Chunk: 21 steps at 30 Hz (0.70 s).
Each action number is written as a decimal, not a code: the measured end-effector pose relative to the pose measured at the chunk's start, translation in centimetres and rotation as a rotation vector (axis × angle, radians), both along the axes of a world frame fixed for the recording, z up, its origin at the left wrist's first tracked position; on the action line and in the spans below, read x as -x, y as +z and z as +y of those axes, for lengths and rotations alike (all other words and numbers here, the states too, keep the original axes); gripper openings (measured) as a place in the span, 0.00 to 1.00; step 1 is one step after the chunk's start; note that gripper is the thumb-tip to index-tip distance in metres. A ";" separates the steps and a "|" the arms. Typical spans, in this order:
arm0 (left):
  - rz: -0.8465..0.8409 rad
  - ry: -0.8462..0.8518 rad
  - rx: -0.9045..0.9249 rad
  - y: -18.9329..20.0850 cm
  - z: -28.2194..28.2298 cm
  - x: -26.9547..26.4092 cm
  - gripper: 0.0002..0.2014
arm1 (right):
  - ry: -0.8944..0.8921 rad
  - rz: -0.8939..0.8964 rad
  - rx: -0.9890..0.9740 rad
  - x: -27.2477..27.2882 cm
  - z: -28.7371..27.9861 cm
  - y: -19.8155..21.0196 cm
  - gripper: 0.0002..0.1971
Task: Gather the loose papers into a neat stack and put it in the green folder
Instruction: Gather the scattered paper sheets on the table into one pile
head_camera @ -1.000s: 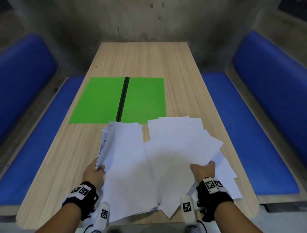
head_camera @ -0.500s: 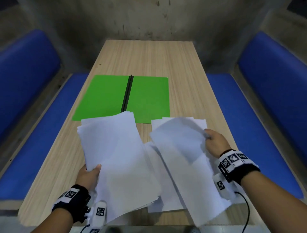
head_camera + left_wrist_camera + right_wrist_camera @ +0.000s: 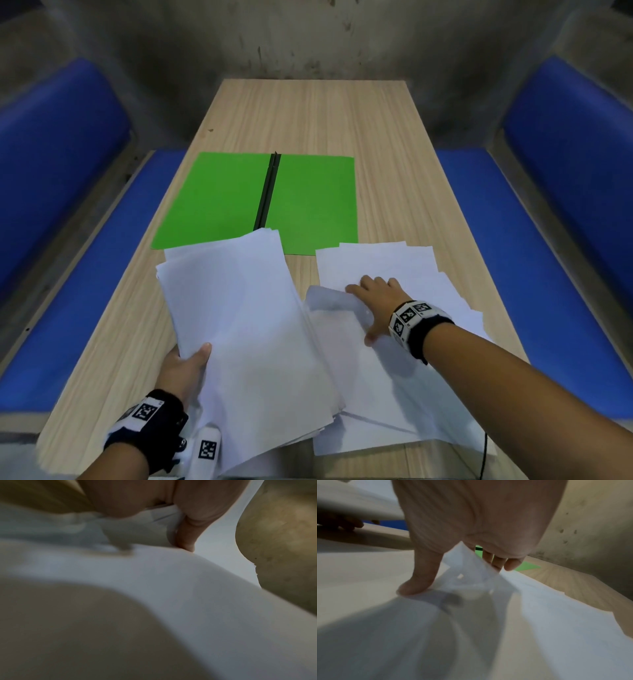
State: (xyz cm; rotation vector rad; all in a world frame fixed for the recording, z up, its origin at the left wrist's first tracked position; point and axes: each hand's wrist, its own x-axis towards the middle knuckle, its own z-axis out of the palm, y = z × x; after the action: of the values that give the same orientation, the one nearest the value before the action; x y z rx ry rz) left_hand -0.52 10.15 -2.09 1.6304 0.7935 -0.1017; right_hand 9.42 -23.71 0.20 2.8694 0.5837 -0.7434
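Note:
The green folder (image 3: 219, 202) lies open on the wooden table (image 3: 308, 116), black spine up the middle. My left hand (image 3: 191, 359) grips the near left edge of a thick white paper stack (image 3: 246, 325), thumb on top; its far end overlaps the folder's near edge. In the left wrist view the thumb (image 3: 187, 539) presses on that stack (image 3: 171, 588). My right hand (image 3: 366, 308) rests on the loose papers (image 3: 394, 263) fanned out at the right and pinches a curled sheet (image 3: 329, 299). The right wrist view shows that sheet (image 3: 467, 577) between thumb (image 3: 416, 584) and fingers (image 3: 496, 562).
Blue padded benches (image 3: 513, 260) (image 3: 78, 281) run along both long sides of the table. A stained concrete wall (image 3: 308, 37) closes the far end. Bare wood shows beyond the folder. The papers reach the table's near edge.
My right hand has come down and to the left with the sheet, from lifted to low over the loose pile. The left hand keeps its grip on the stack.

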 end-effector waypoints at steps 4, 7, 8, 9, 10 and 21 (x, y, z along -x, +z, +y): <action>0.001 -0.013 -0.011 0.0 -0.2 0.0 0.14 | 0.055 0.017 0.023 -1.1 0.3 -0.4 0.67; 0.002 -0.010 -0.009 0.1 -0.4 -0.1 0.15 | 0.068 -0.017 0.055 -1.5 0.6 -0.5 0.67; 0.001 -0.006 -0.014 0.0 -0.4 -0.1 0.15 | 0.078 -0.035 0.088 -1.6 0.7 -0.3 0.64; 0.004 -0.005 -0.017 0.0 -0.4 -0.1 0.15 | 0.083 -0.053 0.115 -1.6 0.8 -0.1 0.59; 0.005 -0.003 -0.017 0.0 -0.4 -0.2 0.15 | 0.084 -0.063 0.134 -1.5 0.9 0.1 0.55; 0.006 0.012 -0.005 0.3 -0.5 -0.2 0.14 | -0.085 -0.022 0.029 -2.0 1.2 3.2 0.17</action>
State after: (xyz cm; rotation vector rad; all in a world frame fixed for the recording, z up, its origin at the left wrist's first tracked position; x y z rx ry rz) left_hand -0.27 9.68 -1.77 1.6310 0.8079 -0.0961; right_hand 11.43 -22.54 3.39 2.8876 0.4468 -0.7256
